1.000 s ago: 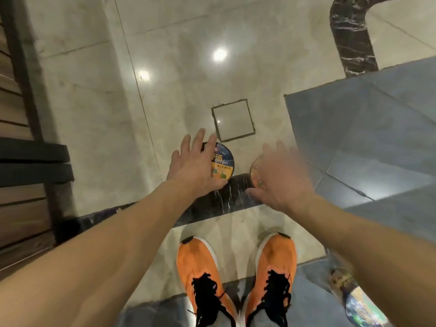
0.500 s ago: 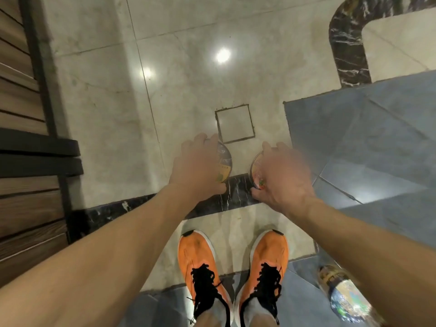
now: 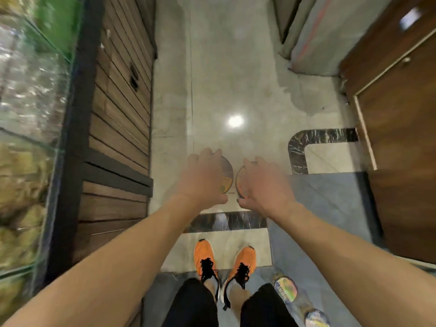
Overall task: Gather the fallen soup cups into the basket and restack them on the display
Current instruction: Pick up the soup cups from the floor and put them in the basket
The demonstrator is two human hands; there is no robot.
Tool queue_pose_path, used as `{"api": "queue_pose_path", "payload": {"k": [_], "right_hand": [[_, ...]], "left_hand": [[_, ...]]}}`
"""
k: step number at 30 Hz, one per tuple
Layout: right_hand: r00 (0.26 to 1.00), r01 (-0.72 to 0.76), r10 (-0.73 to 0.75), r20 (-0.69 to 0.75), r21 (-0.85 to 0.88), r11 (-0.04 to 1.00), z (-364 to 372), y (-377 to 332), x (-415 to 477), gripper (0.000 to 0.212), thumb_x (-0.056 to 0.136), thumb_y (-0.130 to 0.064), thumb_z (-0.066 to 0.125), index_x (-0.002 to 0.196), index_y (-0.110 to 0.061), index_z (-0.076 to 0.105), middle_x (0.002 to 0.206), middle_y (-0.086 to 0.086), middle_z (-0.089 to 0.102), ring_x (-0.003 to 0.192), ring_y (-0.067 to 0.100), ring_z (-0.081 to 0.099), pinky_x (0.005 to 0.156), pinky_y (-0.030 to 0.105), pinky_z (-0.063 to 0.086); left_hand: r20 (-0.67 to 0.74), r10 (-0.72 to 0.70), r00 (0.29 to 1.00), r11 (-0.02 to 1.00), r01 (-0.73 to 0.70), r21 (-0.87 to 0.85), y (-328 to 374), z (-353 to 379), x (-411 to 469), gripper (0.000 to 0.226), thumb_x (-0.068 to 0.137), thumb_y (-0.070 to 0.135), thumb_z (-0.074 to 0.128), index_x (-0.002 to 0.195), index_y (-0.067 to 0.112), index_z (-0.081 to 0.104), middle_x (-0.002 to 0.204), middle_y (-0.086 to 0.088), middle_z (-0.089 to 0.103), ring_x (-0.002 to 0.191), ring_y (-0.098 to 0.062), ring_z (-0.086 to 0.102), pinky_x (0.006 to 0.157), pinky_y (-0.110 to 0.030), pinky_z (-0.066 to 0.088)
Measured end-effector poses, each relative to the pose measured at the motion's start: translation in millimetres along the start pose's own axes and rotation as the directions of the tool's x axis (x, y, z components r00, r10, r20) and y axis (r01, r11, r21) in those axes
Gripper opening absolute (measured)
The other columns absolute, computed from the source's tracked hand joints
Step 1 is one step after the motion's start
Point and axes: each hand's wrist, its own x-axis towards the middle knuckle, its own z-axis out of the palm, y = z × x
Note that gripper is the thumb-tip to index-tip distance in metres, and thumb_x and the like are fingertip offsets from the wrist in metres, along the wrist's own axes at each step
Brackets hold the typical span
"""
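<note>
Each hand carries one soup cup from above, fingers draped over the rim: the left hand [image 3: 203,179] is curled around the left cup [image 3: 225,177], whose dark lid with a yellow patch peeks out at its 3 o'clock side, and the right hand [image 3: 264,185] is wrapped on the right cup [image 3: 240,182], whose orange lid shows at its 9 o'clock side. The two cups sit close together, a narrow gap between them, apparently held up over the pale marble floor [image 3: 212,90], though blur makes the clearance hard to judge. The likeliest mishap is a slip: a top-down fingertip hold on a smooth rim is weak, so a quick swing or a bump of one cup against the other could drop one. A second hazard lies at 5 o'clock from the orange shoes [image 3: 224,263], where two more fallen cups [image 3: 286,289] lie on the grey mat; a step backward or to the right could crush or kick them. No basket is visible anywhere, so where these cups should go cannot be told, and nothing can be said of its contents. At 9 o'clock a glass-fronted case [image 3: 28,138] holds blurred green and yellowish goods that I cannot identify; whether it is the display is uncertain.
</note>
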Motion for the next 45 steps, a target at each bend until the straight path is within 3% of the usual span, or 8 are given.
{"api": "queue_pose_path", "payload": {"k": [10,14,21,32,38,45], "right_hand": [[0.983,0.069,-0.074,-0.166,-0.038,0.997,-234.0,-40.9,-96.0,0.103,0.078,-0.07,0.065,0.159,-0.03,0.014,0.157,0.005,0.025,0.137,0.037,0.034,0.104,0.052,0.045],[0.959,0.125,-0.143,-0.243,-0.088,0.988,-299.6,-48.4,-112.9,0.098,0.079,-0.074,0.061,0.158,-0.032,0.021,0.156,0.003,0.033,0.134,0.036,0.039,0.102,0.049,0.046],[0.917,0.233,-0.272,-0.293,-0.161,0.959,-373.2,-54.9,-140.5,0.103,0.075,-0.077,0.06,0.16,-0.035,0.019,0.16,0.003,0.034,0.139,0.036,0.038,0.109,0.051,0.044],[0.795,0.491,-0.567,-0.213,-0.323,0.809,-390.2,-121.3,-188.4,0.108,0.077,-0.076,0.058,0.164,-0.031,0.012,0.165,0.007,0.025,0.145,0.039,0.032,0.111,0.052,0.043],[0.645,0.678,-0.758,-0.095,-0.385,0.626,-360.1,-204.8,-243.7,0.107,0.078,-0.076,0.057,0.164,-0.032,0.01,0.166,0.007,0.022,0.146,0.04,0.028,0.11,0.055,0.044],[0.432,0.821,-0.901,0.041,-0.43,0.374,-298.1,-295.2,-337.1,0.108,0.077,-0.076,0.058,0.165,-0.034,0.009,0.171,0.005,0.016,0.153,0.038,0.023,0.119,0.054,0.035]], "left_hand": [[-0.121,-0.078,0.99,0.995,0.069,-0.073,32.2,-230.7,-101.3,0.118,0.071,0.058,0.078,0.161,0.024,0.01,0.156,-0.002,0.02,0.135,-0.035,0.028,0.103,-0.044,0.044],[-0.206,-0.132,0.97,0.99,0.116,-0.085,39.6,-294.9,-125.8,0.117,0.073,0.061,0.076,0.162,0.022,0.009,0.157,-0.004,0.021,0.137,-0.037,0.025,0.112,-0.045,0.038],[-0.246,-0.258,0.934,0.961,0.223,-0.163,58.6,-372.5,-178.6,0.116,0.074,0.06,0.077,0.163,0.024,0.01,0.16,-0.004,0.019,0.144,-0.039,0.019,0.115,-0.054,0.036],[-0.284,-0.533,0.797,0.845,0.48,-0.237,52.8,-374.3,-301.7,0.118,0.074,0.066,0.074,0.163,0.026,0.008,0.165,-0.005,0.014,0.148,-0.043,0.014,0.118,-0.057,0.032],[-0.238,-0.73,0.64,0.682,0.661,-0.314,34.2,-337.5,-414.1,0.122,0.075,0.069,0.074,0.164,0.027,0.001,0.169,-0.005,0.006,0.153,-0.043,0.006,0.121,-0.059,0.025],[-0.166,-0.891,0.423,0.451,0.78,-0.434,25.6,-276.0,-553.6,0.122,0.074,0.068,0.075,0.164,0.029,0.002,0.167,-0.003,0.009,0.15,-0.045,0.01,0.117,-0.058,0.032]]}}
